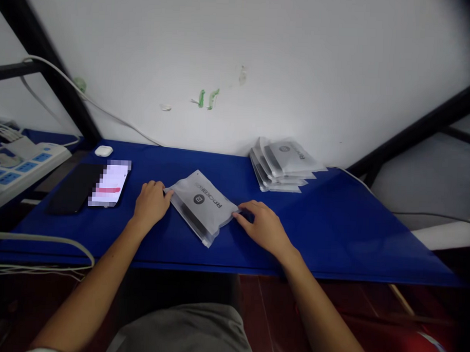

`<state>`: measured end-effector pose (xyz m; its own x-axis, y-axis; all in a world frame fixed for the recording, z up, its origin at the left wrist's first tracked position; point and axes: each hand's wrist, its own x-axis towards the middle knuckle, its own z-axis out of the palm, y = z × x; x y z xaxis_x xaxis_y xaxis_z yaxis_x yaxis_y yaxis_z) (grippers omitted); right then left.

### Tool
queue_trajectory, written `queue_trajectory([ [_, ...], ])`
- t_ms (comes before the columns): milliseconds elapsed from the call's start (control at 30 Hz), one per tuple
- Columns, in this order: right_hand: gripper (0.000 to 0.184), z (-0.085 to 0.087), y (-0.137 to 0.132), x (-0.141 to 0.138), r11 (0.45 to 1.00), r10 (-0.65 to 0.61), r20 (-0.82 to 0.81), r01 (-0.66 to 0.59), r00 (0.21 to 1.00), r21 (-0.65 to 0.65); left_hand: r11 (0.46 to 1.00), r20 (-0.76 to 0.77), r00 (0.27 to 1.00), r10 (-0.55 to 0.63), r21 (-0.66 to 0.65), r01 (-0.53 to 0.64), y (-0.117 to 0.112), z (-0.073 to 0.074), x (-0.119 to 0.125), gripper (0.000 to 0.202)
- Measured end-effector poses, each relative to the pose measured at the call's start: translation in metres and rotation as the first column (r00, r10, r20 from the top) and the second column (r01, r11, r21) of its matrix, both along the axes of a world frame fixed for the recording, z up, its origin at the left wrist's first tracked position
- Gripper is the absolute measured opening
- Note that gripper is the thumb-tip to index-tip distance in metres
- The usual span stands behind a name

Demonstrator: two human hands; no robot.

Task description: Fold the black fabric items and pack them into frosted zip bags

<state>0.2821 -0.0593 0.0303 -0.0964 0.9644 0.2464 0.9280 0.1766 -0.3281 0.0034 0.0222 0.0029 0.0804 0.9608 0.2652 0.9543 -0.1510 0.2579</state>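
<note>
A frosted plastic zip bag (pixel 203 203) printed "ROCKBROS" lies slantwise on the blue tabletop, with something dark showing through near its slider edge. My left hand (pixel 152 200) pinches the bag's left corner between thumb and fingers. At the opposite corner, my right hand (pixel 262 223) grips the bag's edge in the same way. Farther back on the right sits a stack of several similar frosted bags (pixel 293 155), each with a dark item partly visible inside.
On the left lie a lit phone (pixel 110 184), a black flat device (pixel 76 188) and a white earbud case (pixel 104 151). A white power strip (pixel 25 168) with plugs stands beyond the left edge. Behind the blue table (pixel 333 231) rises a white wall, with black metal bars at both sides.
</note>
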Motion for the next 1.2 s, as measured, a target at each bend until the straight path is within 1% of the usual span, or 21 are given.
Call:
queue_trajectory([
  [167, 0.014, -0.001, -0.001, -0.003, 0.999, -0.039, -0.057, 0.037, 0.998, -0.032, 1.000, 0.062, 0.998, -0.013, 0.027, 0.011, 0.003, -0.005, -0.002, 0.021],
  [267, 0.016, -0.003, -0.001, -0.006, 0.997, -0.066, -0.082, 0.063, 0.994, -0.044, 0.998, 0.120, 0.992, -0.029, 0.063, 0.022, 0.004, -0.008, -0.002, 0.020],
  [367, 0.015, -0.006, -0.002, -0.008, 0.997, -0.069, -0.107, 0.065, 0.992, -0.041, 0.996, 0.161, 0.986, -0.047, 0.079, 0.034, 0.005, -0.010, -0.002, 0.025],
  [433, 0.014, -0.008, -0.004, -0.008, 0.997, -0.070, -0.123, 0.068, 0.990, -0.022, 0.996, 0.158, 0.986, -0.046, 0.085, 0.032, 0.005, -0.010, -0.001, 0.031],
  [600, 0.012, -0.011, -0.013, -0.013, 0.998, -0.067, -0.151, 0.067, 0.986, -0.009, 0.999, 0.164, 0.986, 0.003, 0.032, -0.008, 0.002, -0.006, 0.001, 0.041],
  [733, 0.011, -0.011, -0.020, -0.018, 0.995, -0.099, -0.159, 0.094, 0.982, -0.042, 0.999, 0.197, 0.979, 0.050, 0.000, -0.051, -0.009, 0.000, 0.006, 0.037],
  [800, 0.011, -0.011, -0.022, -0.021, 0.995, -0.097, -0.170, 0.091, 0.981, -0.047, 0.999, 0.195, 0.980, 0.035, -0.022, -0.032, -0.018, 0.004, 0.009, 0.033],
  [933, 0.011, -0.011, -0.026, -0.024, 0.995, -0.095, -0.184, 0.087, 0.978, -0.050, 0.996, 0.206, 0.978, -0.028, -0.083, 0.045, -0.037, 0.010, 0.016, 0.029],
  [1067, 0.012, -0.013, -0.029, -0.026, 0.996, -0.090, -0.197, 0.086, 0.976, -0.028, 0.992, 0.258, 0.961, -0.101, -0.053, 0.118, -0.055, 0.014, 0.018, 0.026],
  [1133, 0.014, -0.015, -0.029, -0.026, 0.996, -0.089, -0.207, 0.087, 0.974, -0.017, 0.988, 0.271, 0.957, -0.104, -0.083, 0.131, -0.062, 0.014, 0.017, 0.025],
  [1200, 0.017, -0.016, -0.028, -0.027, 0.995, -0.102, -0.212, 0.100, 0.972, -0.018, 0.981, 0.272, 0.960, -0.069, -0.157, 0.115, -0.066, 0.015, 0.017, 0.025],
])
